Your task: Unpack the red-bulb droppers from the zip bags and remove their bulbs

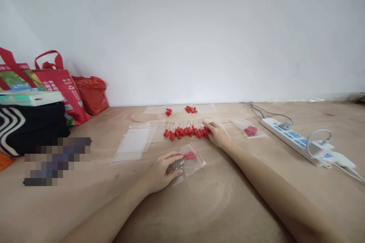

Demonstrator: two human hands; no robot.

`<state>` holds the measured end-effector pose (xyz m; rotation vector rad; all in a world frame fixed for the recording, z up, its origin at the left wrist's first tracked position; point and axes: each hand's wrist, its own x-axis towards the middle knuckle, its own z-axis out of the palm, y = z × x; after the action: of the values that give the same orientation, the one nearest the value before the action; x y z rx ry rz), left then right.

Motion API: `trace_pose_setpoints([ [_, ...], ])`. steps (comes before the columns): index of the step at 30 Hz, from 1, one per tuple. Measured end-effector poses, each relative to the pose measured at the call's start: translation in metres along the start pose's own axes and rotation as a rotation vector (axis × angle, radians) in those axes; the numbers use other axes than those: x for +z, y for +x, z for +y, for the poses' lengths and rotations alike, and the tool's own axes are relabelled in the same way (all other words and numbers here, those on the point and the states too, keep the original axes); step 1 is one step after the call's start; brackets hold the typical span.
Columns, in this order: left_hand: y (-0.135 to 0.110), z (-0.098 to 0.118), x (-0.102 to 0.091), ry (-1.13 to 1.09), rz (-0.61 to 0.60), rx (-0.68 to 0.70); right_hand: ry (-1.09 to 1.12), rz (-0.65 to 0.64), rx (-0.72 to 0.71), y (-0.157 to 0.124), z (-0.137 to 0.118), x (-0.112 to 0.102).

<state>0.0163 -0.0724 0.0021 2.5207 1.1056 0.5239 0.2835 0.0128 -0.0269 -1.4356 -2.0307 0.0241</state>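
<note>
My left hand [167,169] curves around a small clear zip bag [196,164], fingers on top and thumb at the near side. Inside the bag lie a few red-tipped pieces [188,155]. Ahead of it, a row of thin white sticks with red bulb-like ends [182,131] is spread on the table, red ends towards me. At the right end of that row, my right hand [218,134] has its fingers stretched out over the outermost sticks, touching them. Its thumb is partly hidden, and I see nothing lifted in it.
Flat clear zip bags [132,142] lie to the left. A filled bag [251,130] rests right, near a white power strip [296,140] with cables. More red-tipped sticks [190,109] lie by the wall. Red bags [91,93] and dark striped cloth [34,121] stand left.
</note>
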Motion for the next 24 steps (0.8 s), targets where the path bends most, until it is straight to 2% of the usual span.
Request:
trace_pose_setpoints([
  [5, 0.001, -0.006, -0.001, -0.025, -0.081, -0.01, 0.239, 0.052, 0.239, 0.001, 0.0, -0.005],
  [8, 0.0, -0.008, -0.002, -0.051, -0.104, 0.019, 0.279, 0.072, 0.26, -0.009, -0.01, -0.011],
  [10, 0.0, -0.007, -0.003, -0.057, -0.114, 0.025, 0.357, 0.004, 0.219, -0.024, -0.022, -0.015],
  [12, 0.0, -0.006, -0.004, -0.061, -0.114, 0.035, 0.493, -0.155, 0.159, -0.041, -0.035, -0.017],
  [15, 0.002, -0.003, -0.004, -0.069, -0.106, 0.061, 0.6, -0.33, 0.179, -0.059, -0.052, -0.018],
  [19, 0.002, -0.001, -0.004, -0.077, -0.1, 0.077, 0.714, -0.414, 0.23, -0.06, -0.058, -0.014],
  [24, 0.001, -0.003, -0.003, -0.056, -0.12, 0.07, 0.806, -0.444, 0.199, -0.054, -0.051, -0.008],
])
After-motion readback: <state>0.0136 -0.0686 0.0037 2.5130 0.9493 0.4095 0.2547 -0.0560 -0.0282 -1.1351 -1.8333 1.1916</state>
